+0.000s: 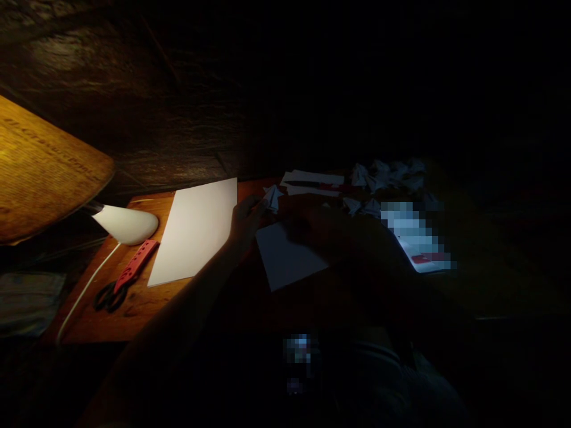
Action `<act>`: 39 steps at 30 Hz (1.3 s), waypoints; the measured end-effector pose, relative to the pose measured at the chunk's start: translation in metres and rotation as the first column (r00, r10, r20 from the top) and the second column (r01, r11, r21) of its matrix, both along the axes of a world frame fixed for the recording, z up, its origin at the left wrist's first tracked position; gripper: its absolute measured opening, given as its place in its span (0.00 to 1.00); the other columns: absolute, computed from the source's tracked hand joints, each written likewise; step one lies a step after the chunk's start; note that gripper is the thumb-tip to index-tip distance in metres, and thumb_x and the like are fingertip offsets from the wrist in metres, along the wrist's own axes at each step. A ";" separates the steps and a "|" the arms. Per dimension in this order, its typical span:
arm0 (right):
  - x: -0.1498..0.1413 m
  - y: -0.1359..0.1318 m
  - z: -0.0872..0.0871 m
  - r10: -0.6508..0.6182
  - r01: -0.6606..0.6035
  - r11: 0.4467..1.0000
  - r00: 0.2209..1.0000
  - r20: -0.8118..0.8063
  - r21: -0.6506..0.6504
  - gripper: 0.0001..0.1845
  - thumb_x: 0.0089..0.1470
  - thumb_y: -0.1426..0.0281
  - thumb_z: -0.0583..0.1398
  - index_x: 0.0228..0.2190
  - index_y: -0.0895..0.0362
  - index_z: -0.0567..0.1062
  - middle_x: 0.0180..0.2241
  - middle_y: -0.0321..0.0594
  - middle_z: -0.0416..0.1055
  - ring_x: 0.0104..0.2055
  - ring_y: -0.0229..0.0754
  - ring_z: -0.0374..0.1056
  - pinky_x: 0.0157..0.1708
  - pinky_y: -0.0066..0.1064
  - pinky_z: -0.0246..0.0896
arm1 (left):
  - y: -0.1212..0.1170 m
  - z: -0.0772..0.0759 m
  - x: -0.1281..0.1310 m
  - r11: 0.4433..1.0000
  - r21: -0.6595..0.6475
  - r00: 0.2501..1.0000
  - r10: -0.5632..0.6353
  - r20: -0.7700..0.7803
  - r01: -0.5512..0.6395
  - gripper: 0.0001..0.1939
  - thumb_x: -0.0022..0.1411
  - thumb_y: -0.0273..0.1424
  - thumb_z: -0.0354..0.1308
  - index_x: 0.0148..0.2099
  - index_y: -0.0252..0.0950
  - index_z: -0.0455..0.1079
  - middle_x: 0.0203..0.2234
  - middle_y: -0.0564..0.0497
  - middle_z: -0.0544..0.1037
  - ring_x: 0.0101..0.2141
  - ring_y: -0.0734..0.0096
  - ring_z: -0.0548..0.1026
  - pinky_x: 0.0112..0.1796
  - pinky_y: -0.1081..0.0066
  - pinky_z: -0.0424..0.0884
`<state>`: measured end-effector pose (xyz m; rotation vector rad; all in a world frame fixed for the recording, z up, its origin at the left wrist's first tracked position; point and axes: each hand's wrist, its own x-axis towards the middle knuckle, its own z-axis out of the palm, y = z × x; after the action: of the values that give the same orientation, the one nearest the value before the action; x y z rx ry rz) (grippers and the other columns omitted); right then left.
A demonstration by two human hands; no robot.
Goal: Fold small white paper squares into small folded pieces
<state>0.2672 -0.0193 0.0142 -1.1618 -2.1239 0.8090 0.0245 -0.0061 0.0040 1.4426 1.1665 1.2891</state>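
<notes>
My left hand is closed on a small folded paper piece with pointed corners, pinched by its left side above the table. Just below lies a square sheet of white paper, in shadow. My right hand is over the far edge of that sheet; it is so dark that its fingers do not show. To the left of my left hand a larger white sheet lies in the lamplight.
At left stands a lamp with a yellow-lit shade and white base. Near it lie a red perforated strip and black scissor handles. Paper strips, several folded paper pieces and a lit phone are at right.
</notes>
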 end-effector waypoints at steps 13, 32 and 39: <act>-0.016 -0.009 0.004 -0.139 0.127 0.986 0.984 0.109 0.107 0.08 0.66 0.64 0.69 0.45 0.52 0.85 0.43 0.45 0.87 0.40 0.49 0.76 0.39 0.39 0.61 | -0.004 0.001 0.009 0.993 -0.057 0.995 -0.104 -0.011 0.103 0.18 0.68 0.44 0.74 0.35 0.38 0.74 0.23 0.53 0.79 0.22 0.75 0.75 0.24 0.75 0.70; -0.013 -0.002 -0.005 -0.053 0.075 0.969 0.994 -0.098 0.237 0.08 0.67 0.71 0.68 0.47 0.51 0.85 0.47 0.42 0.87 0.48 0.49 0.79 0.49 0.39 0.70 | 0.000 -0.007 0.010 0.990 -0.014 0.987 -0.143 -0.070 0.142 0.32 0.61 0.62 0.78 0.32 0.40 0.72 0.21 0.53 0.79 0.22 0.72 0.79 0.23 0.76 0.74; -0.007 -0.004 0.003 -0.013 0.012 0.965 1.000 0.002 0.260 0.06 0.68 0.70 0.68 0.45 0.51 0.85 0.46 0.42 0.87 0.46 0.48 0.79 0.47 0.38 0.67 | -0.002 -0.005 0.009 0.987 -0.002 0.986 -0.163 -0.028 0.163 0.26 0.64 0.54 0.79 0.32 0.40 0.74 0.23 0.52 0.81 0.22 0.73 0.79 0.23 0.76 0.73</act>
<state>0.2602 -0.0230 0.0174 -1.0367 -2.1465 0.5023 0.0334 -0.0078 -0.0014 1.5278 1.0432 1.1592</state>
